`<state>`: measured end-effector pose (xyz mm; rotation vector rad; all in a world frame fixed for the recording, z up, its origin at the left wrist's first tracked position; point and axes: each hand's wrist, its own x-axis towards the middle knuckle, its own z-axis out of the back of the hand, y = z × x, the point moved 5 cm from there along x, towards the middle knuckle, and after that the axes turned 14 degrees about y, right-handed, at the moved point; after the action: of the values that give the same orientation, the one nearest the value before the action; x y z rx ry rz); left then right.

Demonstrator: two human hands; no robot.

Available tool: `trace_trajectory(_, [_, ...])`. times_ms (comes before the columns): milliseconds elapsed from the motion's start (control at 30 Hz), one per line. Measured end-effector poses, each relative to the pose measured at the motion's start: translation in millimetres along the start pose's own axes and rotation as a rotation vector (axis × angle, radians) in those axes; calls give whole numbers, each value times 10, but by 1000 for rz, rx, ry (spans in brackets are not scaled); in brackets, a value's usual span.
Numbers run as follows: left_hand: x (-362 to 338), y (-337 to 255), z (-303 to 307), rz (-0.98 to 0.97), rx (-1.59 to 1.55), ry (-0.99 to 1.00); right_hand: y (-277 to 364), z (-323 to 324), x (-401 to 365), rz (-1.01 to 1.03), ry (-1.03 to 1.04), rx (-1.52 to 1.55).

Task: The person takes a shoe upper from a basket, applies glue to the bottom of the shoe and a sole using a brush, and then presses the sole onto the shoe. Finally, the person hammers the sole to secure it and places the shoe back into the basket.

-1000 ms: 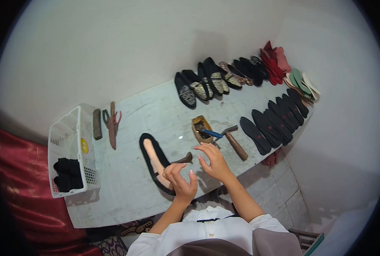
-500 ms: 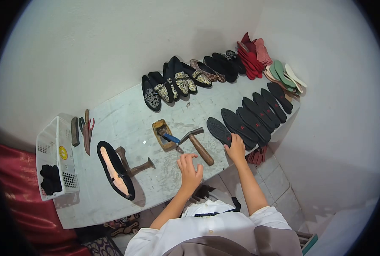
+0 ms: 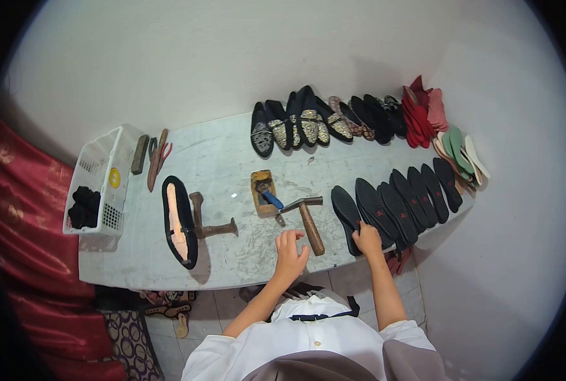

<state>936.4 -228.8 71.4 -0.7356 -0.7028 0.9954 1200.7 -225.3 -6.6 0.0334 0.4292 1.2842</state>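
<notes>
My right hand [image 3: 368, 240] is closed on the heel end of a ridged black shoe sole [image 3: 344, 213], the leftmost in a row of black soles [image 3: 413, 200] along the table's right side. Some fingers are hidden beneath it. My left hand [image 3: 289, 255] hovers over the table's front part, empty, its fingers loosely bent and apart. Just beyond it lie a wooden-handled hammer [image 3: 311, 232] and a blue-handled tool [image 3: 272, 199] resting on a worn yellow container [image 3: 255, 184]. Further left, a black shoe upper with a pale insole [image 3: 177, 219] lies beside a metal shoe anvil [image 3: 216, 228].
A white plastic basket [image 3: 99, 171] stands at the left end, with pliers [image 3: 163, 155] and a dark block [image 3: 140, 154] near it. Decorated black shoes [image 3: 307, 124] line the back. Red pieces [image 3: 416, 120] and green insoles [image 3: 453, 146] lie back right. Red curtain [image 3: 35, 254] hangs left.
The view has turned, so the table appears shifted right. My right hand has closed on the leftmost sole's heel end. My left hand stays near the hammer, empty.
</notes>
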Motion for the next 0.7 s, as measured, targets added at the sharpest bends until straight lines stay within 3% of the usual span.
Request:
trace_trajectory(167, [-44,71,185,21,-37,-4,196,446,-110,-73,-162,-112])
trace_trajectory(267, [-53,90,374,11,-62,2,498,901,-180,53,-338,-98])
trace_trajectory(400, [-75,-7,714,29,-239,-9,1299,1441,-444,473,-491,27])
trace_trajectory(500, [-219,-426,1225,-128,215,-413,2005,1730,-660,664,-473,-18])
trace_trajectory(600, [-397,-562,1591,-222,620,-585,2720,1826,-867,888,-490,-159])
trace_trajectory(700, [-301,-535,1990,-43,568,-178,3358,1726,-1082,1148,-488,-258])
